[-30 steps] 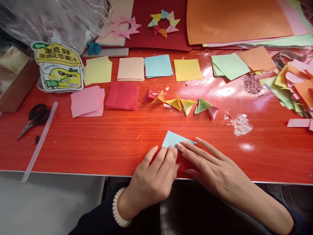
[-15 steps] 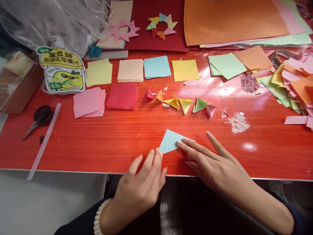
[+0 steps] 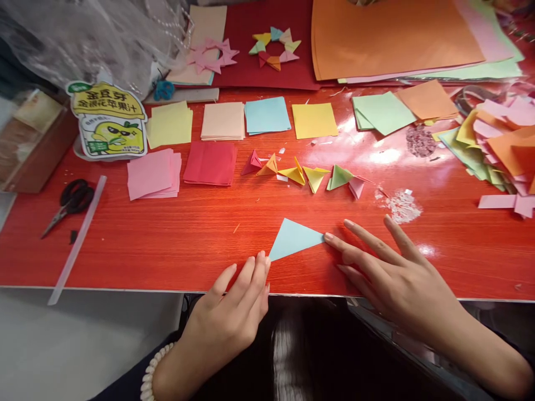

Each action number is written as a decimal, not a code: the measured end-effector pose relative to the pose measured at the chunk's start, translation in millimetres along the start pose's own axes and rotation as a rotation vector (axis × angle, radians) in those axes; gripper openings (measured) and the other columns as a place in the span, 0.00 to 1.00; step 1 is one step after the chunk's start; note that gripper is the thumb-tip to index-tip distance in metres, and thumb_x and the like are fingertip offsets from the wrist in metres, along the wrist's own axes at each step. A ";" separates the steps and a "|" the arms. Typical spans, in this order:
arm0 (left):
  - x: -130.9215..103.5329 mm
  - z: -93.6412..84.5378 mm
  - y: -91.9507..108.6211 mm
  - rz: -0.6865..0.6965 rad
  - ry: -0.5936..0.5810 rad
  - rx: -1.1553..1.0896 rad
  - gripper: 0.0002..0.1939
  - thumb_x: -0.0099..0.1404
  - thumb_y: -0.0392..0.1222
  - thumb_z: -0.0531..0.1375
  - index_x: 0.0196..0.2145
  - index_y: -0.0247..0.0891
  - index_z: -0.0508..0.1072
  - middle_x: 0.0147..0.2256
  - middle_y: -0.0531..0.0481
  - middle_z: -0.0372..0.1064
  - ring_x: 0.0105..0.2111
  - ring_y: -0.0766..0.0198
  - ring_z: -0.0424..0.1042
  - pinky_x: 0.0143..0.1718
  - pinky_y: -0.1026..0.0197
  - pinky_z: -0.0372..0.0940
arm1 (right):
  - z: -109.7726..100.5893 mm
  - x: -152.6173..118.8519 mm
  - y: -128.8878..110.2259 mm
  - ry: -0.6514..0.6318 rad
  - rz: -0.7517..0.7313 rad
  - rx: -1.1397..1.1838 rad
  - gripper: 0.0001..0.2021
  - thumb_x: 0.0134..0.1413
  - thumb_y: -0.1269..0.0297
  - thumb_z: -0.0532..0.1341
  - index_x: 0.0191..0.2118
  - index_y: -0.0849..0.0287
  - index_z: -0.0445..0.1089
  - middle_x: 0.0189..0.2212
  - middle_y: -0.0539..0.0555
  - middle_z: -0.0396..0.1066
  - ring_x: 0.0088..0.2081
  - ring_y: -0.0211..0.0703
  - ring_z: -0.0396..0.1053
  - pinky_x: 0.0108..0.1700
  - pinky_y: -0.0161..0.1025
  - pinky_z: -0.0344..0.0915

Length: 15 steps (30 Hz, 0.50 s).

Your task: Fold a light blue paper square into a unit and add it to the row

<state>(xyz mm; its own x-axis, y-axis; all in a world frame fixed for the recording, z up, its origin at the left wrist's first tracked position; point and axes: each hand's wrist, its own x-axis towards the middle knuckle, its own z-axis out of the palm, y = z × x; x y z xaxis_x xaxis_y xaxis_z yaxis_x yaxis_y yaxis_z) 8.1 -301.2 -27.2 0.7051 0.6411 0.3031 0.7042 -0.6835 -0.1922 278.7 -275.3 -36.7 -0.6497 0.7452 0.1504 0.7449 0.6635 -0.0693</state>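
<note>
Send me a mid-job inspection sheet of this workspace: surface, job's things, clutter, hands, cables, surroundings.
Surface: red table, glossy, with a whitish patch towards the right.
Job's things: blue paper triangle, flat near the front edge.
Clutter: scissors and a pale strip at left, the strip overhanging the front edge; paper heap at far right.
Hands: left hand at the triangle's near left corner; right hand, fingers spread, one fingertip at its right corner.
Cables: nothing seen.
Surroundings: six folded pieces in a row beyond the triangle; paper stacks farther back; large orange sheets at back right.
</note>
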 end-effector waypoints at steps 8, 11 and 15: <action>14.7 0.8 -13.1 -0.084 0.012 -0.194 0.09 0.64 0.38 0.57 0.38 0.31 0.73 0.40 0.48 0.74 0.41 0.59 0.70 0.44 0.55 0.59 | -14.2 13.5 11.1 0.158 0.008 0.083 0.13 0.58 0.68 0.55 0.49 0.61 0.64 0.41 0.57 0.74 0.45 0.48 0.70 0.52 0.50 0.60; 30.0 4.9 -14.3 -0.214 -0.045 -0.228 0.11 0.64 0.43 0.56 0.39 0.33 0.72 0.42 0.45 0.72 0.43 0.56 0.68 0.45 0.53 0.59 | -12.1 25.0 5.0 0.213 0.119 0.233 0.11 0.59 0.67 0.54 0.46 0.62 0.63 0.38 0.58 0.73 0.38 0.45 0.71 0.39 0.42 0.67; 48.0 10.4 -11.0 -0.294 -0.170 -0.271 0.26 0.63 0.48 0.57 0.54 0.30 0.61 0.47 0.40 0.66 0.45 0.54 0.65 0.43 0.54 0.61 | -7.0 31.9 -2.4 0.137 0.263 0.453 0.10 0.59 0.65 0.54 0.47 0.59 0.61 0.39 0.55 0.71 0.38 0.41 0.71 0.38 0.38 0.68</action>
<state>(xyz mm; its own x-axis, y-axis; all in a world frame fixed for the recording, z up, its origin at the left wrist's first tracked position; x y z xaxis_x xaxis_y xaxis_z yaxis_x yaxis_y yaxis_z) 35.1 -259.2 -20.2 0.4975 0.8551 0.1459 0.8456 -0.5156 0.1384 257.3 -253.6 -24.9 -0.4015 0.8946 0.1960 0.7203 0.4406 -0.5358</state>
